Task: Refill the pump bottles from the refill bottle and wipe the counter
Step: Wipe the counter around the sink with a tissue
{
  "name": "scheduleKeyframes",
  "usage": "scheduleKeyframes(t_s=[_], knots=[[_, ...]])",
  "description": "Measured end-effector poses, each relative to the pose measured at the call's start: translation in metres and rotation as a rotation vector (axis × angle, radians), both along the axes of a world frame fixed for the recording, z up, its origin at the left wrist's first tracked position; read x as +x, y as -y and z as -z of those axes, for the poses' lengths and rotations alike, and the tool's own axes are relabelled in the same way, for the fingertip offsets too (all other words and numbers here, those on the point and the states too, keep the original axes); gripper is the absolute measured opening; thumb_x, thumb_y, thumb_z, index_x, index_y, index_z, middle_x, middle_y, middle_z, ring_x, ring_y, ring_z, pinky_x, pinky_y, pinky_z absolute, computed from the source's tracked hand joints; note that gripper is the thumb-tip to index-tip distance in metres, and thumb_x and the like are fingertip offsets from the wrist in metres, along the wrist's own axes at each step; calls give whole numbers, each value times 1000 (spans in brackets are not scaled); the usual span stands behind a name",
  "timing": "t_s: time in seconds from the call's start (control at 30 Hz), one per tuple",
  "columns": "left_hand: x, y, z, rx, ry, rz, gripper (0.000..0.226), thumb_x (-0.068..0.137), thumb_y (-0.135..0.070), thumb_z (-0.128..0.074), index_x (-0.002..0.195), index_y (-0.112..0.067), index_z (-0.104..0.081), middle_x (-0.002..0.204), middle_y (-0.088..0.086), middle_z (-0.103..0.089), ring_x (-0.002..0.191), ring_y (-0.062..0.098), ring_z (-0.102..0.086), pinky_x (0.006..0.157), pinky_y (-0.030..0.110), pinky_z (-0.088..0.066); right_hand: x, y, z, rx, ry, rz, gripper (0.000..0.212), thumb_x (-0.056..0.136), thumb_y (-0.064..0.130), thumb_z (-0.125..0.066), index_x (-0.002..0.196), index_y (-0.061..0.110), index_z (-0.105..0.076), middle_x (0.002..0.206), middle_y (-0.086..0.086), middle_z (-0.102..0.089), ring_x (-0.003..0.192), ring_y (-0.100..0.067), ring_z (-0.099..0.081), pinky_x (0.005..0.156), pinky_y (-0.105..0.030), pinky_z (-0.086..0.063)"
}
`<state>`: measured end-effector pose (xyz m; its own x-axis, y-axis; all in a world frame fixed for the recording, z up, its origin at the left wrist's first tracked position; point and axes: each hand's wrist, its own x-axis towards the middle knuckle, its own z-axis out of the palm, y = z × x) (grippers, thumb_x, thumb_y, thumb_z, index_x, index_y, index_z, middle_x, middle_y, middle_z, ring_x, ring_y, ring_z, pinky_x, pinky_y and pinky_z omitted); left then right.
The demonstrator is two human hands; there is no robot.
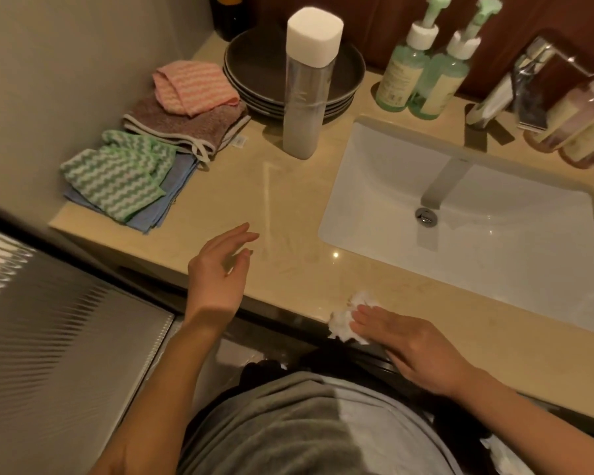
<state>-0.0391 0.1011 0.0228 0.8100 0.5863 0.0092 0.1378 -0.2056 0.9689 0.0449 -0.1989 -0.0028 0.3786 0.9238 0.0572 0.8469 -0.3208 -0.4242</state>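
A tall clear refill bottle [306, 87] with a white cap stands upright on the beige counter [288, 207], left of the sink. Two green pump bottles [422, 70] stand side by side behind the sink. My right hand [412, 347] lies flat, fingers straight, pressing a crumpled white tissue [345, 320] onto the counter's front edge. My left hand [220, 269] hovers over the counter to the left, fingers relaxed and holding nothing.
A white sink [477, 214] with a chrome tap [535, 73] fills the right. Dark stacked plates [254, 73] sit behind the refill bottle. Folded cloths [144, 159] lie at the far left. More bottles [583, 125] stand at the right edge.
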Motion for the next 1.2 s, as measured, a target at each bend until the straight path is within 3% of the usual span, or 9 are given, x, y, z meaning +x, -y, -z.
scheduleKeyframes(t_s=[0.2,0.43,0.53,0.67,0.8,0.87,0.97,1.03,1.2], knots=[[1,-8,5,-15,19,-18,39,90,3,-53,102,-32,-67,123,-11,-59,121,10,-53,100,42,-46,10,58,-16,-152,4,56,44,102,32,-24,145,29,-33,147,4,-39,137,-10,-33,111,-28,-28],[7,-5,3,-36,-3,-19,38,91,2,-53,101,-31,-67,121,-11,-59,121,6,-51,102,38,-44,25,-5,-7,-155,-112,33,50,96,22,-41,145,25,-33,151,1,-30,140,-13,-25,114,-21,-17],[13,-2,1,-47,-4,-1,39,91,1,-52,101,-33,-66,121,-14,-58,121,5,-51,102,37,-45,32,-53,-5,-57,-71,76,44,95,19,-45,139,16,-45,145,-4,-39,136,-17,-33,112,-24,-26],[19,1,-2,-27,8,-2,36,91,2,-53,103,-29,-67,122,-9,-59,120,5,-51,102,35,-45,43,-113,-4,34,-51,136,40,98,25,-38,132,10,-53,139,-10,-48,130,-27,-42,106,-40,-37],[19,4,-6,34,-14,-29,35,90,3,-53,104,-26,-67,123,-8,-59,117,-2,-50,98,11,-38,45,-156,-9,2,-83,184,37,97,13,-43,133,9,-50,142,-13,-45,132,-30,-41,100,-47,-43],[17,1,-4,54,-10,-57,35,90,3,-53,104,-26,-67,124,-5,-60,116,-2,-51,95,7,-37,35,-164,-10,-5,-59,69,36,95,8,-46,131,6,-51,140,-16,-46,129,-32,-44,96,-47,-46],[10,-8,3,22,19,-113,38,91,1,-53,102,-33,-67,125,-6,-60,119,7,-53,101,28,-43,24,-154,-7,-49,-34,-180,43,89,2,-56,131,6,-51,140,-18,-46,126,-34,-47,91,-48,-50],[5,-13,2,20,21,-149,38,91,0,-53,102,-34,-66,124,-8,-60,120,8,-52,100,34,-44,30,-139,-5,-113,-21,-323,55,84,-5,-58,136,7,-47,144,-17,-40,130,-32,-42,95,-47,-48],[-6,-18,-11,37,1,-246,34,91,1,-53,103,-27,-67,123,-8,-60,118,0,-51,97,17,-42,74,-130,1,-54,117,-470,42,91,15,-44,132,10,-50,134,-15,-53,118,-30,-55,88,-38,-53]])
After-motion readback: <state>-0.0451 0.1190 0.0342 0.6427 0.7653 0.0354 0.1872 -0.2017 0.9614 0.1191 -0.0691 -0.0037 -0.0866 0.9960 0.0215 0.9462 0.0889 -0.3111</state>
